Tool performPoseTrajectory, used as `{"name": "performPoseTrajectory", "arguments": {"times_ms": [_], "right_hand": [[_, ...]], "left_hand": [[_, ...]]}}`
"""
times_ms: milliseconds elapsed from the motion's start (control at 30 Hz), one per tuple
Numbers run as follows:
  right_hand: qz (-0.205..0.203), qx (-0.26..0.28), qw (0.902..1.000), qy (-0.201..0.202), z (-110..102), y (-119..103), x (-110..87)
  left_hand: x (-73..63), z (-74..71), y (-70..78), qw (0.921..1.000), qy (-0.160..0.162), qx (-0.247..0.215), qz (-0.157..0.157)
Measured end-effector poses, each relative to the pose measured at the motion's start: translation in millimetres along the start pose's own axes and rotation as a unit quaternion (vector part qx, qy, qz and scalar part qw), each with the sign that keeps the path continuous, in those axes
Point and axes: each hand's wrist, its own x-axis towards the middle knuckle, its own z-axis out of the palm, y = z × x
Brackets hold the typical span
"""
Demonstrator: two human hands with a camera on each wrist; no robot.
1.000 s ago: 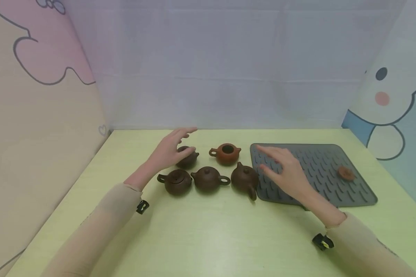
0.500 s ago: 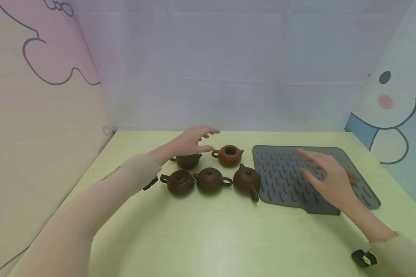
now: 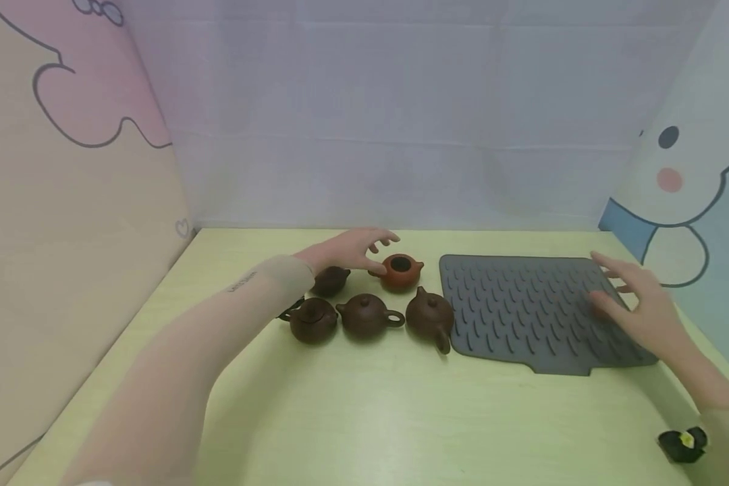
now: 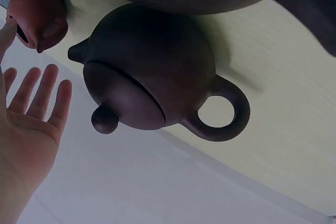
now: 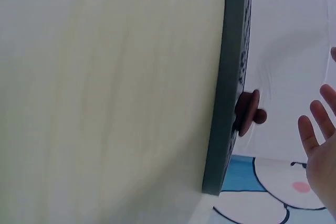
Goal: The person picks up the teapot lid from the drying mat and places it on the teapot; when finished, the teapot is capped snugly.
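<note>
My left hand (image 3: pixel 349 250) reaches over the back of the table with fingers apart. Its thumb is by the handle side of a small reddish-brown teapot (image 3: pixel 401 278) whose top stands uncovered; whether they touch I cannot tell. Below the wrist sits a dark brown teapot (image 3: pixel 331 281), partly covered by the arm; its knobbed lid and ring handle show in the left wrist view. Over the right end of a grey ridged mat (image 3: pixel 522 304) hovers my right hand (image 3: pixel 646 310), fingers spread. A reddish-brown lid (image 5: pixel 247 113) with a round knob lies on that mat, mostly hidden behind the hand in the head view.
Along the front stand a dark teapot with a sunken lid (image 3: pixel 312 322), another dark teapot (image 3: pixel 364 317) with its handle rightward, and a third dark teapot (image 3: pixel 430 314) at the mat's left edge. A pale curtain (image 3: pixel 401 121) hangs behind the yellow table (image 3: pixel 364 418).
My left hand has moved right, from over the back dark teapot to the reddish-brown one. The right hand has gone right across the mat to the lid.
</note>
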Motion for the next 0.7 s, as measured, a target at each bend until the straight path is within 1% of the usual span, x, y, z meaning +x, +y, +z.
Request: {"name": "performPoseTrajectory", "arguments": {"times_ms": [133,233,333,467,567,700], "right_hand": [[0.039,0.045,0.9973,-0.041,-11,21,-4.0],[0.070,0.050,0.9930,-0.081,-17,31,-7.1],[0.096,0.038,0.9875,-0.119,-20,39,-9.3],[0.111,0.024,0.9815,-0.154,-25,50,-10.9],[0.111,0.014,0.9781,-0.176,-26,58,-12.3],[0.115,0.019,0.9737,-0.196,-28,65,-15.1]], "left_hand": [[6.1,-1.1,-1.6,0.9997,-0.021,0.000,-0.009],[8.3,-1.3,-2.4,0.9991,-0.037,-0.006,-0.021],[8.8,-0.5,-3.3,0.9979,-0.050,-0.006,-0.041],[9.0,0.5,-3.6,0.9962,-0.057,0.002,-0.066],[9.0,1.4,-3.9,0.9957,-0.057,0.009,-0.072],[8.4,3.4,-5.2,0.9955,-0.065,0.018,-0.066]]}}
